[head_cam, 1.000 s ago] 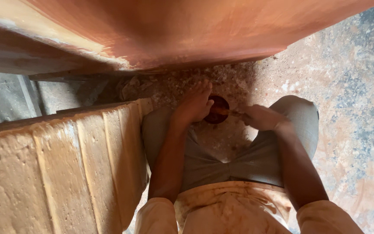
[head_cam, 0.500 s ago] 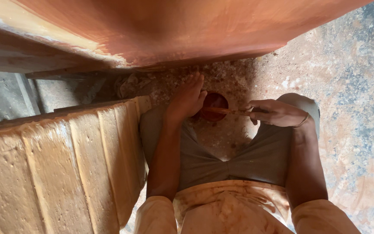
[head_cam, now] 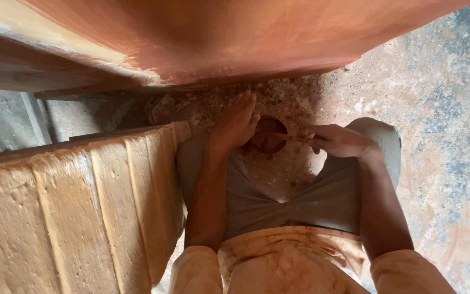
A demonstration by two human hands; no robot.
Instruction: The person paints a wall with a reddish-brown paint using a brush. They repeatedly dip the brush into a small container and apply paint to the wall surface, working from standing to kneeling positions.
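A reddish-brown stained wooden panel [head_cam: 235, 38] slopes across the far side, a pale unfinished slatted wooden piece [head_cam: 66, 218] fills the near left, and mottled grey-and-rust concrete floor [head_cam: 441, 136] spreads right, dusty beneath the panel.

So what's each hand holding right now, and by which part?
The right hand holds a thin stick by its near end, tip over the small round pot. The left hand rests on the pot's rim.
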